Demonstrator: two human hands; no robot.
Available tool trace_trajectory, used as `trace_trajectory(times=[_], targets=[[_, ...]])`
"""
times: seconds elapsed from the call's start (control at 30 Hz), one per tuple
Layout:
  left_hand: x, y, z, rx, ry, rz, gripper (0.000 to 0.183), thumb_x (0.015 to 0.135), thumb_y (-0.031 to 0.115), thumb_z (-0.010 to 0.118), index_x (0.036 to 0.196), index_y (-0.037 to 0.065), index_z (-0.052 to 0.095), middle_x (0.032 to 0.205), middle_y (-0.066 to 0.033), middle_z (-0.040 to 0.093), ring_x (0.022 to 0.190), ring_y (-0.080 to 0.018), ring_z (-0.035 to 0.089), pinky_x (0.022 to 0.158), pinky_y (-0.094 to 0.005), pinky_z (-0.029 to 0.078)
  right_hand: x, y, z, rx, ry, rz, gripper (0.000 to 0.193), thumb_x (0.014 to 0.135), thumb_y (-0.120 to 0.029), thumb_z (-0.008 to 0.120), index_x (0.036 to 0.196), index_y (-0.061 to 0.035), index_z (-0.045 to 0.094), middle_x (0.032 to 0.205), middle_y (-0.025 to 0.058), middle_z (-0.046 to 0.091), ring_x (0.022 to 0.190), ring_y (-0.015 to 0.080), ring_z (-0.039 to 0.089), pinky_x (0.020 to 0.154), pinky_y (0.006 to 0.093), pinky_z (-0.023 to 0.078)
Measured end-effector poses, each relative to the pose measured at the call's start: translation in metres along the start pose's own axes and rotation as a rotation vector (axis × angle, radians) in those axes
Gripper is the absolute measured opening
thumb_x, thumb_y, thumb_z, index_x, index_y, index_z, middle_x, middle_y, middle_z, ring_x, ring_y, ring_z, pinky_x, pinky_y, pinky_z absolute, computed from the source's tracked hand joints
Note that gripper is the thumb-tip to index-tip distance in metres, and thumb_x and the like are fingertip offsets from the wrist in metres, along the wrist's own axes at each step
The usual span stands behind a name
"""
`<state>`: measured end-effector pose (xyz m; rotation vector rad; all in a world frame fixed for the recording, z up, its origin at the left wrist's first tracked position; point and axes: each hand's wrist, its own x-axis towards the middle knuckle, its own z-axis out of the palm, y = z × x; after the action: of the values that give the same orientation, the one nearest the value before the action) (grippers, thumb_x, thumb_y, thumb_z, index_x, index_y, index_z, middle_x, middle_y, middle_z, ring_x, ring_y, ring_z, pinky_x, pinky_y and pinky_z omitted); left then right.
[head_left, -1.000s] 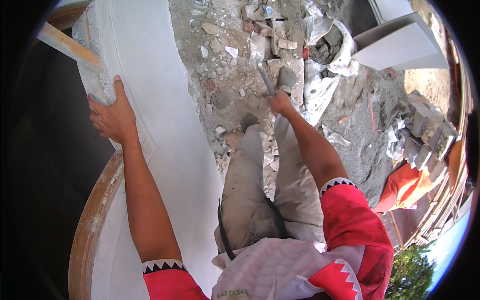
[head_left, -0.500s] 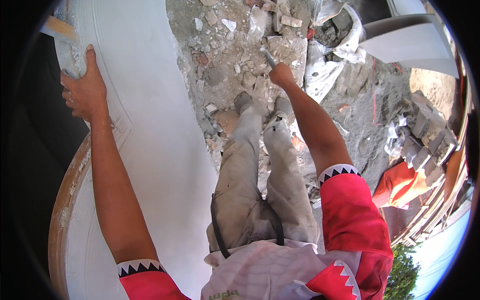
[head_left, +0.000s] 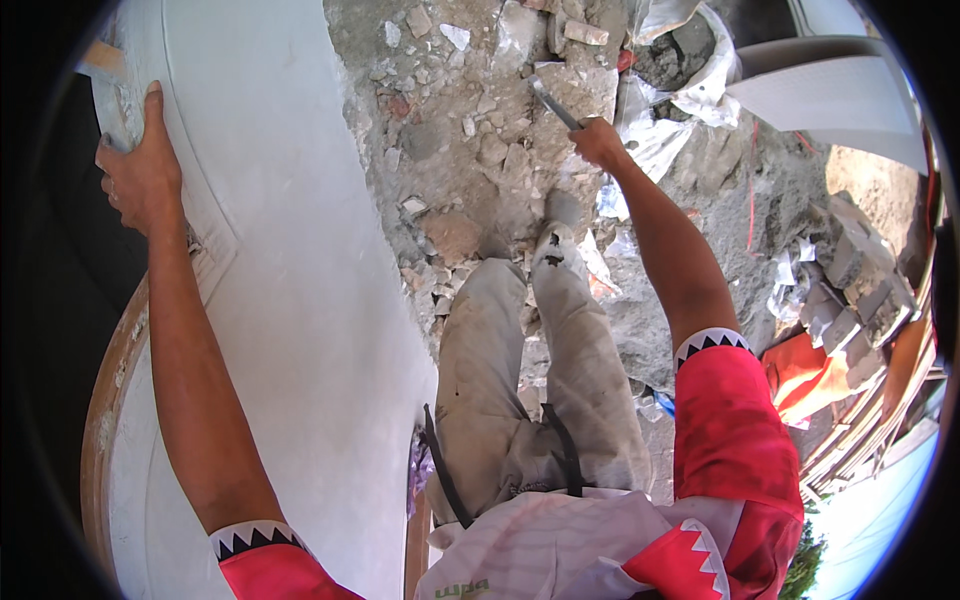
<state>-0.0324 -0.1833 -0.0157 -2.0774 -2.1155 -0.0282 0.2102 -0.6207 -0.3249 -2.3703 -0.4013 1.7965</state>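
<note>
My left hand [head_left: 148, 180] is hooked around the edge of an opening in the white plastered wall [head_left: 290, 250], fingers over the far side and thumb lying along the face. A groove and raised trim run beside it. Out to the right, my right hand [head_left: 603, 147] is closed around a narrow grey metal tool with a flat blade [head_left: 553, 102]; its exact kind is hard to tell. The blade points away from me, up and left, over the rubble and apart from the wall.
Broken bricks and mortar chunks [head_left: 455, 235] cover the ground around my feet. A torn white sack of grey mix [head_left: 680, 50] lies at the far right, near a curved white sheet [head_left: 830, 95]. Stacked grey blocks [head_left: 860, 260] and orange cloth [head_left: 805, 370] are farther right. A curved wooden frame [head_left: 103, 410] borders the dark opening.
My right hand and the tool have moved right. My left hand still grips the edge, which has shifted left in view. One leg has bent, its knee coming forward.
</note>
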Motion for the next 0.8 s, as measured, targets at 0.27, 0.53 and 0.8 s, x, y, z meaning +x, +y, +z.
trace_trajectory(times=[0.27, 0.53, 0.8], targets=[[-0.002, 0.002, -0.004, -0.014, -0.006, 0.014, 0.112, 0.071, 0.083, 0.057, 0.146, 0.002, 0.037, 0.14, -0.0261, 0.044, 0.133, -0.0378, 0.042, 0.107, -0.0538, 0.036, -0.015, 0.007, 0.055, -0.044, 0.209, -0.129, 0.035, 0.086, -0.029, 0.057, 0.102, 0.0009, 0.066, 0.093, 0.0268, 0.068, 0.094, 0.043, 0.065, 0.085, 0.0469, 0.049], [-0.003, 0.002, -0.003, -0.015, -0.017, 0.003, 0.114, 0.071, 0.083, 0.056, 0.148, 0.001, 0.033, 0.143, -0.0286, 0.04, 0.135, -0.0401, 0.039, 0.108, -0.0572, 0.032, -0.035, -0.012, 0.06, 0.014, 0.208, -0.032, 0.044, 0.086, -0.034, 0.061, 0.095, 0.0091, 0.065, 0.088, 0.0323, 0.067, 0.091, 0.0466, 0.065, 0.082, 0.048, 0.051], [0.002, -0.005, 0.002, -0.017, 0.011, 0.047, 0.116, 0.071, 0.085, 0.053, 0.148, 0.0, 0.033, 0.145, -0.0312, 0.038, 0.136, -0.0442, 0.037, 0.109, -0.0625, 0.028, -0.125, -0.066, 0.107, 0.758, 0.24, -0.149, 0.033, 0.094, -0.032, 0.062, 0.084, -0.002, 0.054, 0.059, 0.0026, 0.052, 0.05, 0.0121, 0.05, 0.046, 0.0313, 0.039]])
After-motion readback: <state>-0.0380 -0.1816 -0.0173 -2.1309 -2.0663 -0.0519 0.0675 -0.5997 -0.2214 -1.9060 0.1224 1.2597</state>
